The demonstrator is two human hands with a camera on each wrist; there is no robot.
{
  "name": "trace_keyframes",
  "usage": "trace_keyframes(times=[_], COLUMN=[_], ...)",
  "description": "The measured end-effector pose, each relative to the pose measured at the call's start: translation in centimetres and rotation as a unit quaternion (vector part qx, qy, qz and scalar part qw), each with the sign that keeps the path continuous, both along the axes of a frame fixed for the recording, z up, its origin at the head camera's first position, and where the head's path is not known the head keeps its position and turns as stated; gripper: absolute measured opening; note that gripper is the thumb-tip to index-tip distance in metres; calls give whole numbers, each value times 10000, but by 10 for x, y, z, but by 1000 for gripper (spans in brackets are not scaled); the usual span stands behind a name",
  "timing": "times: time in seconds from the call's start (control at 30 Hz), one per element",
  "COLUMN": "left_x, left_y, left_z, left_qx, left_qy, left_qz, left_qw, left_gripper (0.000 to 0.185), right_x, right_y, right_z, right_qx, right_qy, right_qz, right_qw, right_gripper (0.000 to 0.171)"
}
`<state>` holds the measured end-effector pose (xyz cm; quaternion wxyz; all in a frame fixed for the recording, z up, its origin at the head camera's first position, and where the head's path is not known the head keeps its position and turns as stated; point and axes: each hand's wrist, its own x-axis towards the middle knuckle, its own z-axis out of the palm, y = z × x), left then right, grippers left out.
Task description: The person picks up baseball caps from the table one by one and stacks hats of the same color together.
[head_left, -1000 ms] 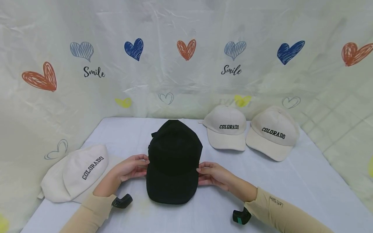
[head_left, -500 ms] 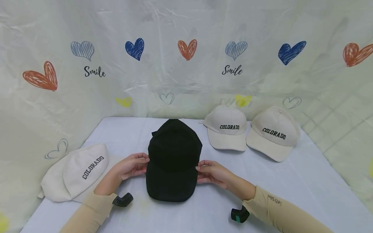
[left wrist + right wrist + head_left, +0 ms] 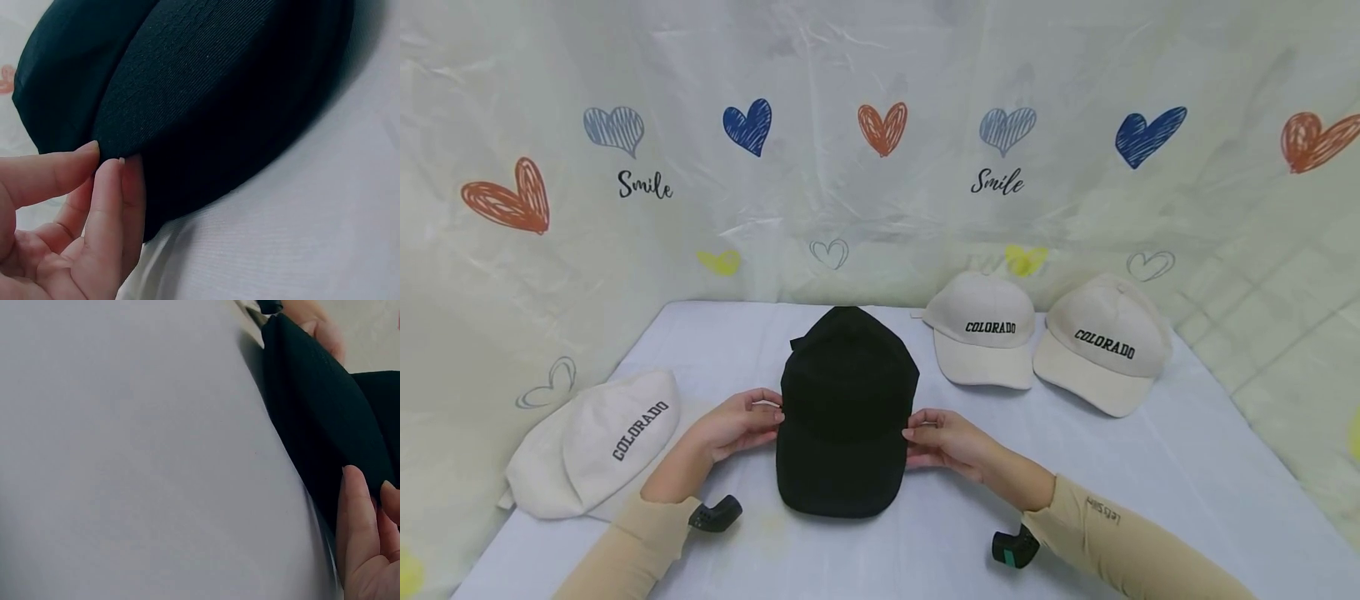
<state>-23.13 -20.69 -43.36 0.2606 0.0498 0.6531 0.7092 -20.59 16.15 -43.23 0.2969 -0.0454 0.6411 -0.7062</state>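
A plain black baseball cap [image 3: 848, 383] is in the middle of the white table, its brim toward the person. At the cap's left side, where brim meets crown, my left hand [image 3: 741, 427] pinches the edge between thumb and fingers. My right hand [image 3: 951, 446] grips the matching spot on the right side. In the left wrist view, thumb and fingertips [image 3: 107, 187] hold the corner of the black brim [image 3: 181, 75]. The right wrist view has fingers [image 3: 357, 512] against the brim's edge [image 3: 312, 412], with part of the hand cut off by the frame.
Two cream caps lettered COLORADO, one [image 3: 985, 333] beside another [image 3: 1105, 346], stand at the back right. A third white COLORADO cap [image 3: 602, 450] lies tilted at the left, partly behind the left forearm. Behind the table [image 3: 850, 562] hangs a sheet [image 3: 895, 208] printed with hearts.
The black cap's brim has shifted slightly away from the person, both hands moving with it. Their hold on its sides stays the same.
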Motion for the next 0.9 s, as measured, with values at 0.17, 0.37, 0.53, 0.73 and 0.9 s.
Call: trace_keyframes(times=[0.17,0.37,0.53,0.73,0.9], left_x=[2,3,8,17,19], left_y=[2,5,4,0,4], left_z=[3,7,16,40,60], left_qx=[-64,-517,-873,-1423,-1529], left_qy=[107,339,701,1185,1460], left_qz=[37,176,263,512,667], left_qw=[9999,9979,9934,9814,9751], left_gripper=[17,21,30,39,36], right_x=[-2,-3,-4,-7,-11], right_y=[2,11,23,39,50], right_z=[2,7,14,23,29], right_qx=[535,959,957,1079,1188], right_qy=[595,1054,1270,1491,1653], right_qz=[83,361,404,281,180], right_qw=[9968,9891,9864,9825,9789], right_gripper=[10,21,29,33,35])
